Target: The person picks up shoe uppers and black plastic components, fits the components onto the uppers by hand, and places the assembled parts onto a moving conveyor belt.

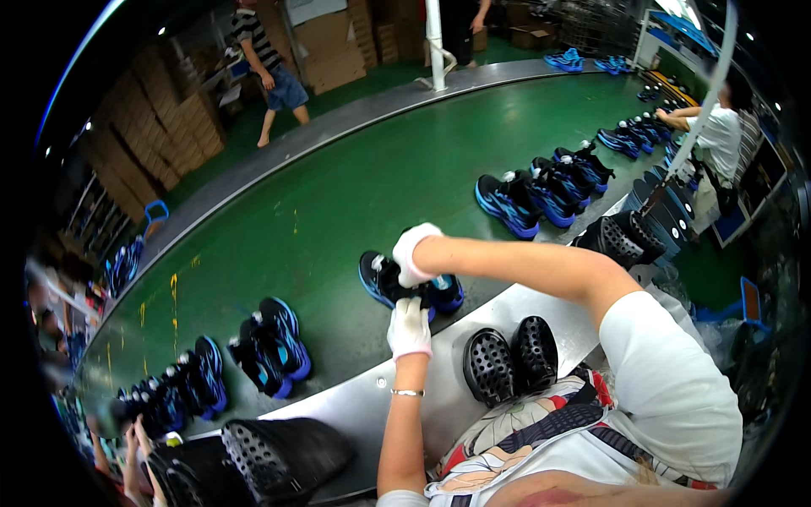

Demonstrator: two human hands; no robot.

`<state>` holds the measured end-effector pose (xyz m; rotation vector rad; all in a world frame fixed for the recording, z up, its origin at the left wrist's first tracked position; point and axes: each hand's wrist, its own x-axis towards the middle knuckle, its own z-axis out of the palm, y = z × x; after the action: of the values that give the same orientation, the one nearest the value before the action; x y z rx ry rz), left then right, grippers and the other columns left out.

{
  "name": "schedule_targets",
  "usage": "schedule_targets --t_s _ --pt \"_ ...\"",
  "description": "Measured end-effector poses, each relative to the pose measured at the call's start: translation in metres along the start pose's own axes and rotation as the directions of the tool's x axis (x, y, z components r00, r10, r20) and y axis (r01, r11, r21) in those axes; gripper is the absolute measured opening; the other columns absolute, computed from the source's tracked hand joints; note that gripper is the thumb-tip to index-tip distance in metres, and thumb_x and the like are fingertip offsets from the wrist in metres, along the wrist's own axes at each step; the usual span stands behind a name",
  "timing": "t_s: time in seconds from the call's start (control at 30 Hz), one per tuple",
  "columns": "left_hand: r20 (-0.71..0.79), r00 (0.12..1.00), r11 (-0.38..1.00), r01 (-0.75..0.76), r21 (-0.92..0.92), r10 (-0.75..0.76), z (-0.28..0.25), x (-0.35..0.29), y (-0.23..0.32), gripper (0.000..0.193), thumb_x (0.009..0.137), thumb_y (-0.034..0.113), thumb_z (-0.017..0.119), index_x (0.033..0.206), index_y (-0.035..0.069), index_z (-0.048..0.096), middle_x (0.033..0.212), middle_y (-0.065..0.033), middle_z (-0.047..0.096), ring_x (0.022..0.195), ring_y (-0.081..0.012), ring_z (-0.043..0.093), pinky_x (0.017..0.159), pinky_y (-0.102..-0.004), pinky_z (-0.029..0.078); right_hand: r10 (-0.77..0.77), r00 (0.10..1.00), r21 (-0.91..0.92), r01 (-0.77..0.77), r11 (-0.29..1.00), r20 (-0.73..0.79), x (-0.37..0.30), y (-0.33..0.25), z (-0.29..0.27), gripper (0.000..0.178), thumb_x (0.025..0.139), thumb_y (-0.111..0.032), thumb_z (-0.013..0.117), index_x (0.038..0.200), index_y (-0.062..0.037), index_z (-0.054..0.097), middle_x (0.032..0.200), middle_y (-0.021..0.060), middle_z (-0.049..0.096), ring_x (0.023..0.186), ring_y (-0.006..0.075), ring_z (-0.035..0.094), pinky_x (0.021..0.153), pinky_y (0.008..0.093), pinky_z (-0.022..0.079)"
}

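Note:
A pair of black and blue sneakers stands on the green belt in front of me: the left sneaker [372,273] and the right sneaker [448,296]. My right hand [416,253], in a white glove, reaches over from the right and bends down onto the pair, its fingers curled at the shoe openings. From below, my left hand [410,328], also gloved and with a bracelet at the wrist, grips the near end of the pair with fingers pressed together. The hands hide the middle of the sneakers, and I cannot make out any small thing between the fingers.
More sneakers [279,342] line the green belt [338,194] to the left, and further sneakers [507,203] to the right. Black perforated clogs [490,363] rest on the metal ledge [439,355] near me. Co-workers [714,139] work along the belt; a person [269,63] walks behind it.

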<state>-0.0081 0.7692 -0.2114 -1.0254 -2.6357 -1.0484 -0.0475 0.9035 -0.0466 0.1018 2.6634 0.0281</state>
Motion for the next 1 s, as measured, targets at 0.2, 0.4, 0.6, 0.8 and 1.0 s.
schedule_targets --t_s 0.2,0.4,0.6,0.8,1.0 --pt "0.139 0.985 0.993 0.092 0.078 -0.102 -0.004 0.007 0.008 0.026 0.081 0.020 0.065 0.105 0.009 0.065 0.110 -0.0133 0.060 0.097 -0.0337 0.059 0.081 -0.0433 0.050 0.034 0.995 0.047 -0.029 0.998 -0.097 0.028 -0.022 0.061 0.027 0.082 -0.019 0.062 0.105 -0.0076 0.071 0.105 0.0113 0.070 0.097 0.0268 0.068 0.083 0.0371 0.053" --pt "0.464 0.798 0.922 0.311 0.229 -0.384 -0.019 0.034 0.008 0.039 0.080 0.037 0.067 0.107 0.009 0.067 0.104 -0.0184 0.067 0.098 -0.0360 0.063 0.085 -0.0429 0.050 0.032 0.985 0.099 -0.015 0.995 -0.172 0.044 -0.034 0.079 0.026 0.083 -0.014 0.058 0.104 -0.0054 0.070 0.101 0.0125 0.070 0.093 0.0275 0.069 0.077 0.0379 0.054" --pt "0.478 0.809 0.940 0.304 0.155 -0.341 -0.011 0.032 -0.017 0.041 0.079 0.040 0.068 0.107 0.010 0.068 0.105 -0.0177 0.067 0.100 -0.0354 0.063 0.087 -0.0409 0.050 -0.067 0.995 0.139 0.076 0.987 -0.072 0.038 -0.032 0.059 0.035 0.077 -0.021 0.066 0.108 -0.0062 0.067 0.110 0.0175 0.065 0.102 0.0307 0.062 0.085 0.0392 0.049" --pt "0.476 0.800 0.930 0.286 0.230 -0.364 -0.011 0.035 -0.015 0.048 0.079 0.044 0.068 0.109 0.007 0.067 0.107 -0.0174 0.067 0.101 -0.0327 0.064 0.086 -0.0390 0.051 -0.126 0.992 0.082 0.128 0.988 -0.024 0.031 -0.033 0.050 0.040 0.074 -0.023 0.070 0.111 -0.0069 0.066 0.113 0.0196 0.062 0.106 0.0320 0.059 0.087 0.0401 0.048" --pt "0.557 0.735 0.923 0.312 0.226 -0.385 -0.007 0.039 -0.036 0.047 0.079 0.046 0.066 0.110 0.010 0.067 0.109 -0.0165 0.067 0.103 -0.0326 0.063 0.085 -0.0387 0.052 -0.143 0.978 -0.018 0.142 0.990 -0.151 0.044 -0.041 0.065 0.023 0.078 -0.014 0.064 0.098 -0.0078 0.072 0.097 0.0116 0.071 0.086 0.0264 0.070 0.071 0.0392 0.056"
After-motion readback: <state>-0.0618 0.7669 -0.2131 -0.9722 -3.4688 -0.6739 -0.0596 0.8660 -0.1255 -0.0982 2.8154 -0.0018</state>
